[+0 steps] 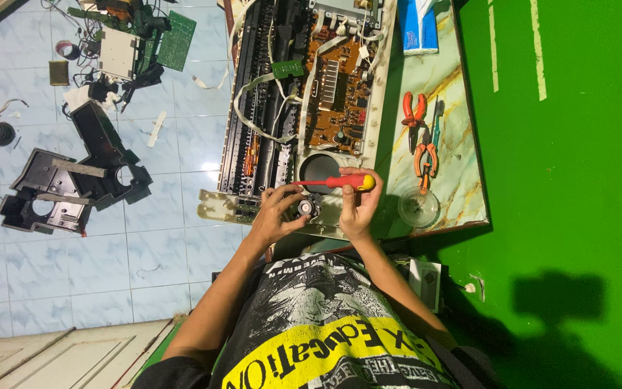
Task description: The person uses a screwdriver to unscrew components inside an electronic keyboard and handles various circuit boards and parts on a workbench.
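Observation:
My left hand (273, 215) holds a small round black part with a metal centre (305, 209) over the near corner of an opened electronic keyboard (253, 108). My right hand (358, 209) grips a screwdriver with a red and yellow handle (348, 181). Its shaft lies sideways, pointing towards my left hand just above the round part. Both hands are close together, right by a round black speaker (319, 169) set in the keyboard's shell. A brown circuit board (338, 94) lies exposed beyond the speaker.
Two orange-handled pliers (413, 108) (426, 157) and a clear glass dish (419, 207) lie on the marbled table (455, 86) to the right, a blue box (417, 25) at its far end. Black plastic housings (73, 180) and circuit boards (160, 36) litter the tiled floor. A green wall (563, 144) stands right.

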